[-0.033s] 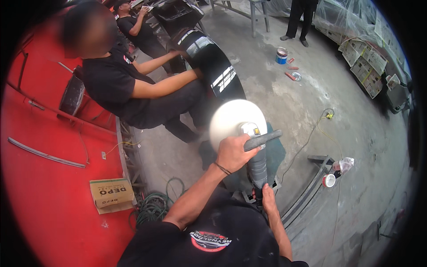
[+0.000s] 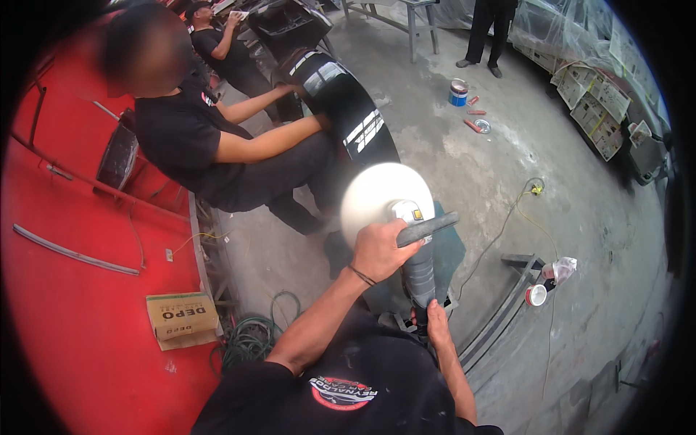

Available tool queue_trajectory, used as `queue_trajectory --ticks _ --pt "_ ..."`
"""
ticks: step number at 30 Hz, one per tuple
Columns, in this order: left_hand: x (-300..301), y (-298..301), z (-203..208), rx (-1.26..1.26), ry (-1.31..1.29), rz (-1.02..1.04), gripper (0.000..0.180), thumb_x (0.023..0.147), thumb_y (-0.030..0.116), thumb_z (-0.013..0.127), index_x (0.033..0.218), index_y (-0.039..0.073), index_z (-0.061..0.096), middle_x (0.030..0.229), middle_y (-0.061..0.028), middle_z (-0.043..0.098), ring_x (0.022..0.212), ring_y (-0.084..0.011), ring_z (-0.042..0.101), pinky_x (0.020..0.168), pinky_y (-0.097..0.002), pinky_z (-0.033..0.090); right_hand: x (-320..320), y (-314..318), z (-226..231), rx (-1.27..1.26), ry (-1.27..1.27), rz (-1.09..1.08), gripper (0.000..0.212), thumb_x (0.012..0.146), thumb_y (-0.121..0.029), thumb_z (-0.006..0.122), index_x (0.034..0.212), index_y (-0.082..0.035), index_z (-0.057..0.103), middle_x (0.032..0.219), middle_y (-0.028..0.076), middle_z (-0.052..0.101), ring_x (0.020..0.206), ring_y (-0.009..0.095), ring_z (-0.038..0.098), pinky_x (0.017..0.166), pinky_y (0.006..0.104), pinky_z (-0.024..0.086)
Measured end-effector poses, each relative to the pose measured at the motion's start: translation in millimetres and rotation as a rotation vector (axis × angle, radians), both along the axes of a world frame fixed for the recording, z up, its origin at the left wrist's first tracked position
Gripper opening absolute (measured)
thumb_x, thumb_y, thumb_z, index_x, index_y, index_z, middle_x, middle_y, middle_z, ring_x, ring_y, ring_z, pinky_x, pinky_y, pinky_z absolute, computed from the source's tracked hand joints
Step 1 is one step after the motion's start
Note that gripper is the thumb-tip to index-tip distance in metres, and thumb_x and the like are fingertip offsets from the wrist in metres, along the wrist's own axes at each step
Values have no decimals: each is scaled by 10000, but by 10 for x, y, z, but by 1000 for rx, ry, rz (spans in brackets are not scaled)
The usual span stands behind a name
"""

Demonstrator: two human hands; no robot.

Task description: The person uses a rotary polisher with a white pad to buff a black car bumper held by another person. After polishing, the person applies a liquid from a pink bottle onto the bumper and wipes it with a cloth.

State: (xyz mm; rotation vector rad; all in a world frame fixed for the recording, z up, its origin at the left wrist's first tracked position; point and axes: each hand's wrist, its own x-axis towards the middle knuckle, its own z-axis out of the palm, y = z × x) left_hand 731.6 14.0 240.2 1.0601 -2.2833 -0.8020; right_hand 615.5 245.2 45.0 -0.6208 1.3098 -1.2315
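Note:
A polisher (image 2: 419,274) with a round white pad (image 2: 375,190) is held out in front of me. My left hand (image 2: 380,249) is closed around the dark side handle (image 2: 438,225) near its head. Lower down, my right hand (image 2: 436,320) wraps the rear grip, its fingers partly hidden behind the tool. Just past the pad, a glossy black curved panel (image 2: 330,90) reflects bright windows. Whether the pad touches its near end I cannot tell. A person in dark clothes (image 2: 177,138) on the left has both hands at the panel's left edge.
A cardboard box (image 2: 183,317) lies on a red surface at left, beside a coiled green hose (image 2: 250,337). To the right are a grey metal stand (image 2: 507,312), a white tub (image 2: 536,295) and a cord (image 2: 493,250). A paint can (image 2: 458,93) stands farther off. Two other people are behind.

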Motion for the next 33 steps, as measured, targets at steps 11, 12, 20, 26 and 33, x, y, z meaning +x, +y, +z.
queue_trajectory --ticks 11,12,20,26,33 --pt "-29 -418 276 -10 89 -18 288 875 256 886 999 17 785 803 -195 756 734 -350 773 670 -413 585 -188 -399 359 -9 32 -10 818 1124 -746 358 1064 -1 690 905 66 707 759 151 664 739 321 556" --pt "-12 -464 302 -28 97 -18 287 875 255 886 997 16 784 803 -195 756 733 -349 773 669 -412 585 -191 -443 410 -8 30 -5 817 1116 -755 370 1064 -6 692 916 70 708 774 151 665 734 326 561" --pt "-7 -616 435 14 178 -56 287 866 265 894 989 27 791 764 -180 749 703 -341 769 669 -407 585 -163 -563 717 -18 71 -45 619 1059 -629 657 1041 -12 693 895 50 704 793 121 651 700 306 527" --pt "-20 -564 292 -5 195 -51 336 876 367 864 945 51 775 754 -185 733 726 -397 745 678 -474 590 -76 -658 875 108 190 -137 399 927 -361 901 973 -22 695 759 -4 648 663 95 597 589 300 470" --pt "-42 -729 358 -76 242 -27 307 860 320 890 951 47 783 719 -174 727 678 -363 749 646 -441 581 -160 -911 1101 165 349 -122 339 909 -298 903 904 -30 695 726 5 653 636 95 580 588 305 457"
